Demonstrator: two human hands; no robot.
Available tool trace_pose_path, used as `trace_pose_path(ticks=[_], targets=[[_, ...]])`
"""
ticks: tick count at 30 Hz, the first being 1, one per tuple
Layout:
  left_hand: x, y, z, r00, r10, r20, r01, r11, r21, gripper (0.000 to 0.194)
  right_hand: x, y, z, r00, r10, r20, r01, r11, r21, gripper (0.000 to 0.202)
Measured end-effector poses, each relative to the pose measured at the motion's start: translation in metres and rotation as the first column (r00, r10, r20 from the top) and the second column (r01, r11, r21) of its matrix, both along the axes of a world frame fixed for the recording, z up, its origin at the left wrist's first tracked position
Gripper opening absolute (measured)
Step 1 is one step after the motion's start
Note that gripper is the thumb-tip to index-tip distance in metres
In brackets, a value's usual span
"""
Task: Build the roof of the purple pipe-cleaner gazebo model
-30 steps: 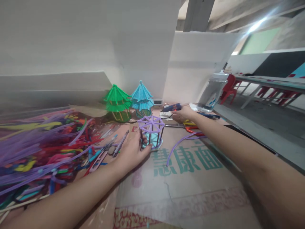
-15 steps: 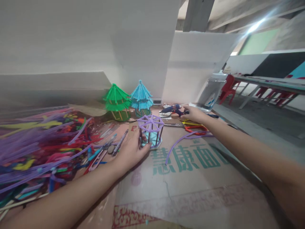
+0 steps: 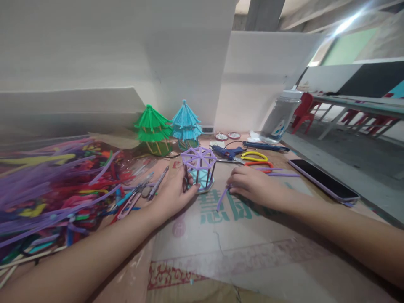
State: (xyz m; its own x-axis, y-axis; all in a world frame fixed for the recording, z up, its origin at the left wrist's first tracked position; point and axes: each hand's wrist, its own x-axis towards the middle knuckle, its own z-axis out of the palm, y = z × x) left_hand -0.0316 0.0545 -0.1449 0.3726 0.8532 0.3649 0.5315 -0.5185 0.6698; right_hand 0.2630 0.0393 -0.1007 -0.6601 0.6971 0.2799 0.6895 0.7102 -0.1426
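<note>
A small pavilion frame (image 3: 205, 176) with a spoked purple top, dark posts and a pale blue base stands upright on the table. My left hand (image 3: 176, 187) is closed around its left side, thumb at the base's near edge; some fingers are hidden behind it. To the right, my right hand (image 3: 249, 185) pinches a purple pipe cleaner (image 3: 222, 199), whose free end curves toward me. Behind that hand are orange-and-yellow-handled scissors (image 3: 254, 157) and a blue glue gun (image 3: 229, 151). Two finished-looking pavilions, one green (image 3: 153, 130) and one blue (image 3: 186, 126), stand farther back.
A heap of colourful pipe cleaners (image 3: 63, 193) covers the left side. Pens (image 3: 158, 182) and a pink cutter (image 3: 130, 205) lie beside my left hand. A phone (image 3: 323, 180) rests along the right edge, with a clear bottle (image 3: 280, 115) behind. White boards (image 3: 189, 63) stand at the back.
My right hand has come back from beside the glue gun toward me and now grips the purple pipe cleaner. The glue gun and phone show more fully. My left hand stays on the frame.
</note>
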Motion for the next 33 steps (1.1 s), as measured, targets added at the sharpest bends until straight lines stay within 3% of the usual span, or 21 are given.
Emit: trace_pose_path(ticks=[4, 6, 9, 13, 17, 23, 28, 33], targets=[[0.000, 0.001, 0.000, 1.000, -0.002, -0.002, 0.002, 1.000, 0.019, 0.017, 0.030, 0.038, 0.015, 0.961, -0.243, -0.134, 0.260, 0.958, 0.122, 0.025], [-0.001, 0.001, 0.000, 1.000, -0.008, -0.009, 0.008, 0.999, 0.034, 0.018, 0.046, 0.066, 0.025, 0.957, -0.271, -0.104, 0.284, 0.949, 0.139, 0.031], [-0.002, 0.002, -0.001, 1.000, 0.002, -0.030, 0.000, 0.998, 0.062, 0.016, 0.058, 0.106, 0.028, 0.946, -0.322, 0.044, 0.323, 0.946, -0.028, 0.044], [-0.002, 0.002, -0.001, 0.998, 0.022, -0.058, -0.017, 0.996, 0.086, 0.015, 0.048, 0.139, 0.018, 0.969, -0.232, 0.087, 0.245, 0.952, -0.185, 0.053], [-0.002, 0.001, 0.000, 0.998, 0.008, -0.057, -0.004, 0.998, 0.068, 0.015, 0.031, 0.152, 0.009, 0.970, -0.243, 0.029, 0.243, 0.944, -0.221, 0.042], [-0.001, 0.001, 0.001, 0.999, 0.005, -0.046, -0.002, 0.998, 0.064, 0.015, 0.019, 0.165, 0.003, 0.881, -0.463, -0.096, 0.434, 0.872, -0.224, 0.033], [-0.001, 0.000, 0.002, 0.999, 0.011, -0.042, -0.009, 0.998, 0.064, 0.015, 0.019, 0.177, 0.007, 0.748, -0.633, -0.201, 0.577, 0.769, -0.275, 0.037], [-0.002, 0.001, 0.001, 0.998, 0.008, -0.055, -0.005, 0.998, 0.060, 0.014, 0.018, 0.183, 0.010, 0.682, -0.688, -0.247, 0.608, 0.722, -0.331, 0.062]])
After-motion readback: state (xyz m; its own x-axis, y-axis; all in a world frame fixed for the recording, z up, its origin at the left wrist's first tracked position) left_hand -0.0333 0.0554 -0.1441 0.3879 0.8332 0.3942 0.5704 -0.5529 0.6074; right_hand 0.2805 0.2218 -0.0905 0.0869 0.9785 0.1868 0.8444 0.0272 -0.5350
